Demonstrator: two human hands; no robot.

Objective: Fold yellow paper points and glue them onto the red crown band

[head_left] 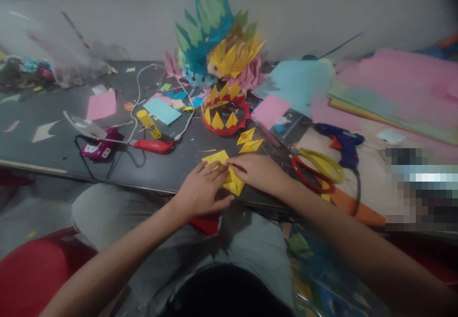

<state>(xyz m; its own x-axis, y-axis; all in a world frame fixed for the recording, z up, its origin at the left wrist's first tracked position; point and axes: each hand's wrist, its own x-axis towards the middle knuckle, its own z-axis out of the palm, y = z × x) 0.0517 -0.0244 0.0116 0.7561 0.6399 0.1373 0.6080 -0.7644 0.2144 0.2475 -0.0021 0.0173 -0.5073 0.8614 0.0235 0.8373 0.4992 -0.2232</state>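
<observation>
Both my hands rest on a yellow folded paper (232, 181) at the near edge of the dark table (53, 145). My left hand (202, 189) presses down on the paper's left part with its fingers flat and together. My right hand (259, 171) lies flat over the right part, fingertips meeting the left hand's. Two small folded yellow pieces (250, 140) lie just beyond. Behind them stands a red paper ring with yellow points (225, 114).
Red-and-yellow scissors (317, 167) and a blue glue gun (341, 143) lie to the right. A glue stick (148, 124), a red-handled tool (152, 145) and cables sit to the left. Spiky paper flowers (218, 50) stand at the back; coloured sheets (386, 88) are stacked right.
</observation>
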